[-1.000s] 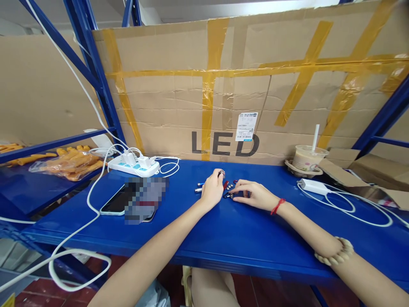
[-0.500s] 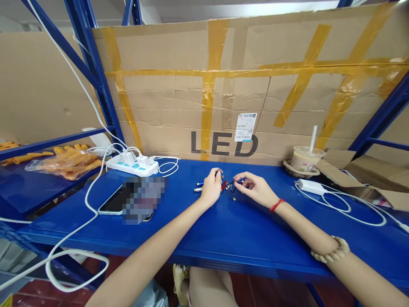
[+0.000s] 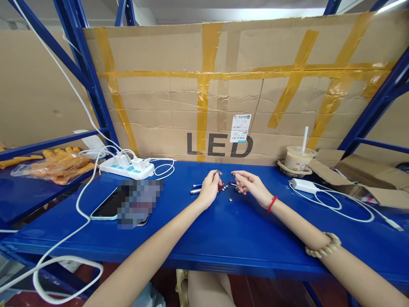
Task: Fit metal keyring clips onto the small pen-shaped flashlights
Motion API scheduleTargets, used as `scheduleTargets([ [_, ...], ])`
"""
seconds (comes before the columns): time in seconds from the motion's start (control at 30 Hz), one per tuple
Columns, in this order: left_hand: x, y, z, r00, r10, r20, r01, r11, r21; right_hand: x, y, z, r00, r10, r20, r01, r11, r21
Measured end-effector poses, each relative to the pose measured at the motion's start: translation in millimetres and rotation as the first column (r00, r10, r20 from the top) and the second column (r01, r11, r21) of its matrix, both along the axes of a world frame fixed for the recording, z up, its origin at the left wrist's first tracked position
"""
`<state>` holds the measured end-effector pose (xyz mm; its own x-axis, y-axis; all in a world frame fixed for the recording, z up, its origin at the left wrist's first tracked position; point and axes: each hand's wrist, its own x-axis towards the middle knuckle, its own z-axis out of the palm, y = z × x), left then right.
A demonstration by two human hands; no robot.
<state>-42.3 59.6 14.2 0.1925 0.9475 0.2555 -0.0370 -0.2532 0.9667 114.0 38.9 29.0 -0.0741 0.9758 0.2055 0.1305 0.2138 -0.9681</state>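
Observation:
My left hand [image 3: 210,190] is closed, with a small dark metallic piece [image 3: 218,172] showing at the thumb and fingertip. Most of that piece is hidden by the fingers. Across a narrow gap, my right hand [image 3: 252,186] pinches a small dark round piece [image 3: 233,175] just above the table. Under the right fingers lies a red and blue slim item [image 3: 233,183], partly covered. Between the hands are several small silver discs, and one such disc [image 3: 230,199] lies nearer to me. A blue tube [image 3: 197,186] and a silver tube [image 3: 195,191] lie left of my left hand.
A white power strip [image 3: 128,169] with plugs and cables sits back left, behind a phone [image 3: 104,207] and a blurred-out item. To the right stand a drink cup [image 3: 298,160] in a carton holder, a white charger [image 3: 305,186] with cable, and an open box [image 3: 373,172]. Cardboard [image 3: 159,106] rises behind.
My right hand has risen a little and now holds the small dark round piece up near its fingertips. The left hand keeps its closed grip. The whole view has shifted slightly.

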Motion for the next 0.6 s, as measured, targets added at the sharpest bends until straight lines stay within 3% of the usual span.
scheduleTargets([
  [0.13, 1.1, -5.3, 4.9, 0.996, -0.074, 0.057, 0.078, 0.995, -0.068, 0.3, 0.9, -2.0, 0.992, -0.012, 0.125, 0.007, 0.999, 0.039],
  [0.3, 2.5, -7.1, 5.8, 0.994, -0.089, 0.057, 0.094, 0.990, -0.103, 1.9, 1.0, -4.8, 0.967, -0.057, 0.249, 0.031, 0.994, 0.108],
  [0.6, 3.1, -11.0, 9.3, 0.980, -0.200, 0.013, 0.200, 0.970, -0.136, 4.0, 1.5, -7.0, 0.960, -0.020, 0.279, -0.033, 0.982, 0.184],
])
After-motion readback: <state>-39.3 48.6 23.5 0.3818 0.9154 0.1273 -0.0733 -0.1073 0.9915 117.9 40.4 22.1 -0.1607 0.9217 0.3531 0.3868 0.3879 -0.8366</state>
